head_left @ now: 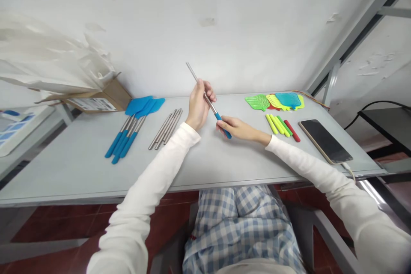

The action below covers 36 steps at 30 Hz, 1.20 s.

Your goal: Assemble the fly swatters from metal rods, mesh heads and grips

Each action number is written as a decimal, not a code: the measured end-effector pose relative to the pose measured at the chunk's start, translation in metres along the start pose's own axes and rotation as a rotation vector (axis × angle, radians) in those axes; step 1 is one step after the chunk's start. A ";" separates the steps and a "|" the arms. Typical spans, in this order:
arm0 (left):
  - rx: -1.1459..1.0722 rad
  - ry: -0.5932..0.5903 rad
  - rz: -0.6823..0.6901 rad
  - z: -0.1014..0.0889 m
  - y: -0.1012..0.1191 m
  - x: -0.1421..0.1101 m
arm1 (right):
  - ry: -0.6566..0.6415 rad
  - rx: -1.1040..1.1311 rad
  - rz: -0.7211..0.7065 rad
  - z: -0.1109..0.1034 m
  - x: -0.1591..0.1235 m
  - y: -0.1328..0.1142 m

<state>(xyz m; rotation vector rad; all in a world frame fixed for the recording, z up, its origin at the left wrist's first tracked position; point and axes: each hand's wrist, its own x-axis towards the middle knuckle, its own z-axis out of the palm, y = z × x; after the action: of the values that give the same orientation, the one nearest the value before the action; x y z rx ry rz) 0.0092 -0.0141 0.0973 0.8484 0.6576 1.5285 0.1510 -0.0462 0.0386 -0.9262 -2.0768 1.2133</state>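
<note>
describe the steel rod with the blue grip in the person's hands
The steel rod is thin, straight and dull silver, with one end sleeved in a glossy blue grip that looks like silicone. It is held tilted above the table, its bare tip pointing away. The left hand wraps the shaft; the right hand touches the blue grip.

Left arm and right arm in white long sleeves, both reaching inward. Left hand raised, wrist bent, fingers curled closed. Right hand low, nearly level, extended toward the left hand, its fingers pinched together; hands just apart.
</note>
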 end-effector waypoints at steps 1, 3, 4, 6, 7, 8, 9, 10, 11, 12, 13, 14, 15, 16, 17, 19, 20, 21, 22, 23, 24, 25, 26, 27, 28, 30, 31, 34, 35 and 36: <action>0.011 0.013 -0.007 -0.006 -0.005 0.001 | 0.021 0.029 0.025 0.005 -0.004 0.004; 0.023 0.050 0.003 -0.019 -0.012 0.005 | 0.094 0.057 0.058 0.009 -0.009 0.016; 0.025 0.074 0.019 -0.025 -0.015 0.007 | 0.119 0.070 0.066 0.009 -0.010 0.023; 0.033 0.122 0.063 -0.036 -0.019 0.013 | 0.133 0.101 0.076 0.009 -0.012 0.035; 0.040 0.139 0.083 -0.042 -0.020 0.015 | 0.129 0.113 0.080 0.009 -0.012 0.039; 0.049 0.150 0.099 -0.047 -0.022 0.017 | 0.126 0.119 0.085 0.009 -0.012 0.041; 0.056 0.155 0.112 -0.052 -0.024 0.019 | 0.126 0.118 0.089 0.010 -0.012 0.042; 0.061 0.152 0.120 -0.056 -0.026 0.019 | 0.131 0.111 0.092 0.011 -0.013 0.042; 0.063 0.143 0.125 -0.060 -0.029 0.020 | 0.139 0.102 0.092 0.012 -0.013 0.041; 0.063 0.129 0.127 -0.064 -0.031 0.020 | 0.147 0.094 0.092 0.012 -0.014 0.040; 0.063 0.115 0.128 -0.066 -0.034 0.019 | 0.156 0.089 0.092 0.013 -0.015 0.038; 0.065 0.101 0.127 -0.068 -0.038 0.018 | 0.168 0.084 0.094 0.013 -0.016 0.037; 0.073 0.088 0.122 -0.069 -0.041 0.016 | 0.179 0.080 0.098 0.013 -0.016 0.036; 0.088 0.073 0.111 -0.069 -0.044 0.013 | 0.193 0.078 0.103 0.013 -0.017 0.036; 0.109 0.054 0.097 -0.068 -0.047 0.010 | 0.205 0.078 0.106 0.013 -0.018 0.036; 0.155 0.000 0.066 -0.064 -0.052 0.004 | 0.224 0.093 0.105 0.012 -0.019 0.038; 0.176 -0.027 0.053 -0.062 -0.054 0.001 | 0.231 0.108 0.101 0.012 -0.019 0.039; 0.192 -0.050 0.044 -0.061 -0.055 -0.002 | 0.236 0.126 0.096 0.012 -0.019 0.040; 0.204 -0.064 0.038 -0.059 -0.056 -0.005 | 0.238 0.141 0.093 0.012 -0.019 0.041; 0.212 -0.073 0.033 -0.058 -0.056 -0.007 | 0.239 0.154 0.090 0.012 -0.019 0.042; 0.218 -0.082 0.027 -0.058 -0.055 -0.008 | 0.237 0.162 0.089 0.012 -0.019 0.042; 0.220 -0.091 0.021 -0.058 -0.053 -0.009 | 0.233 0.167 0.088 0.012 -0.019 0.043; 0.221 -0.102 0.015 -0.059 -0.051 -0.009 | 0.226 0.169 0.087 0.012 -0.019 0.043; 0.220 -0.112 0.011 -0.059 -0.049 -0.009 | 0.220 0.172 0.085 0.012 -0.019 0.042; 0.219 -0.117 0.008 -0.060 -0.046 -0.008 | 0.215 0.178 0.084 0.012 -0.019 0.041; 0.207 -0.087 0.014 -0.061 -0.042 -0.005 | 0.211 0.191 0.086 0.013 -0.018 0.039; 0.196 -0.050 0.023 -0.062 -0.041 -0.003 | 0.206 0.193 0.090 0.013 -0.018 0.038; 0.160 0.069 0.048 -0.067 -0.042 0.002 | 0.187 0.190 0.104 0.013 -0.018 0.037; 0.153 0.092 0.049 -0.068 -0.044 0.003 | 0.184 0.188 0.108 0.013 -0.018 0.038; 0.150 0.102 0.045 -0.070 -0.046 0.004 | 0.184 0.184 0.111 0.014 -0.017 0.038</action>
<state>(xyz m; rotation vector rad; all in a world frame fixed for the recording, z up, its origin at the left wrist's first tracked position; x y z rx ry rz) -0.0216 0.0003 0.0208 0.9072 0.8416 1.5858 0.1623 -0.0534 -0.0034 -1.0354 -1.7592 1.2995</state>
